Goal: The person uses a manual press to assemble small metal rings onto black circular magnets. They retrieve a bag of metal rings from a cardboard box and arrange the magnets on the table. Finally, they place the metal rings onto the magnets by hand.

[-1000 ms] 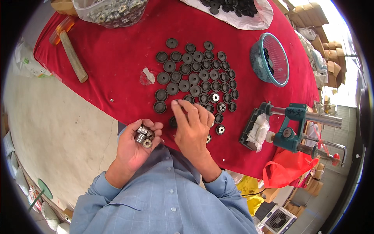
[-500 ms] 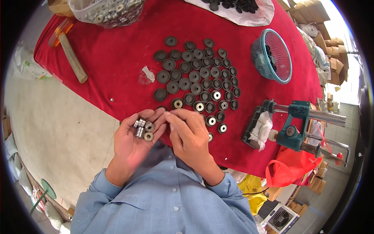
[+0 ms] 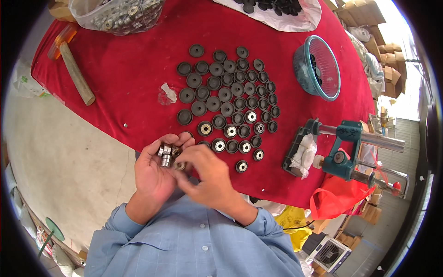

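Head view, working from the left edge: I see a wooden-handled hammer (image 3: pixel 76 74) lying at the upper left on the red cloth (image 3: pixel 138 55), out of the way but reachable. Beside it at the top sits a clear bag of metal bearings (image 3: pixel 121 14).

Low and left of centre, my left hand (image 3: pixel 154 173) is cupped palm-up, closed loosely around a small cluster of bearings (image 3: pixel 166 154), which keeps spares ready. My right hand (image 3: pixel 207 180) meets it, fingertips pinching one bearing off that cluster.

Just above the hands, black round caps (image 3: pixel 226 94) lie in neat rows; the nearest ones show metal centres. Farther right stand a teal basket (image 3: pixel 318 67) and a green hand press (image 3: pixel 344 150).
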